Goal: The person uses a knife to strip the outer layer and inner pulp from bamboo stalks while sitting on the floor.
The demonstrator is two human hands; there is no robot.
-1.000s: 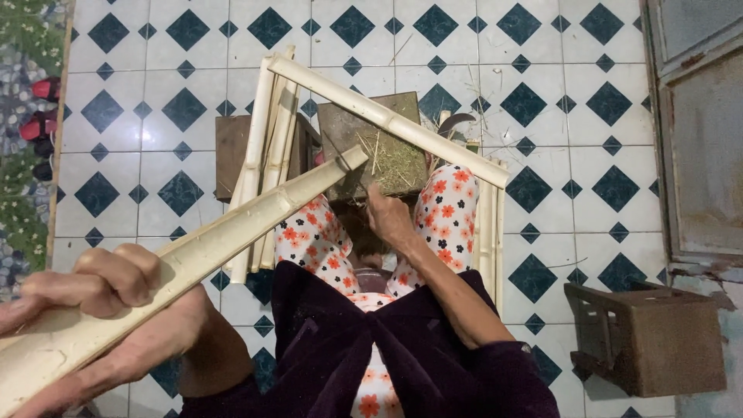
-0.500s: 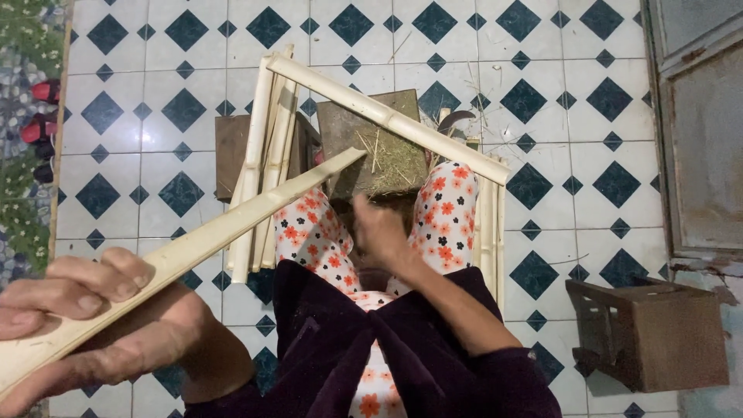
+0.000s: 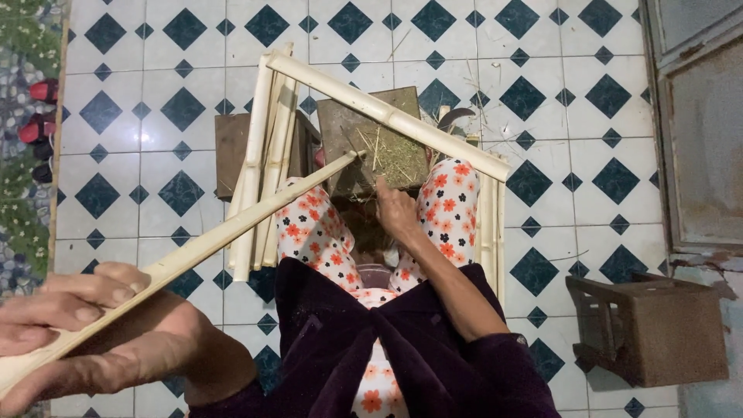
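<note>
My left hand [image 3: 101, 325] grips the near end of a long split bamboo strip [image 3: 224, 228]. The strip slants up and right, and its far tip rests at the edge of a wooden chopping block [image 3: 371, 135] covered with shavings. My right hand [image 3: 396, 210] reaches down between my knees, just below the block; whether it holds anything is hidden. I sit in floral trousers and a dark purple top. A thick bamboo pole [image 3: 387, 116] lies diagonally across the block.
Several bamboo strips [image 3: 267, 155] stand bundled left of the block, more [image 3: 489, 224] at my right leg. A curved knife blade [image 3: 457, 116] lies behind the block. A small wooden stool [image 3: 650, 329] stands at right. Red sandals [image 3: 39, 108] lie at left on the tiled floor.
My right hand has dropped from the block's top towards my knees. The strip in my left hand has shifted slightly, its tip staying at the block.
</note>
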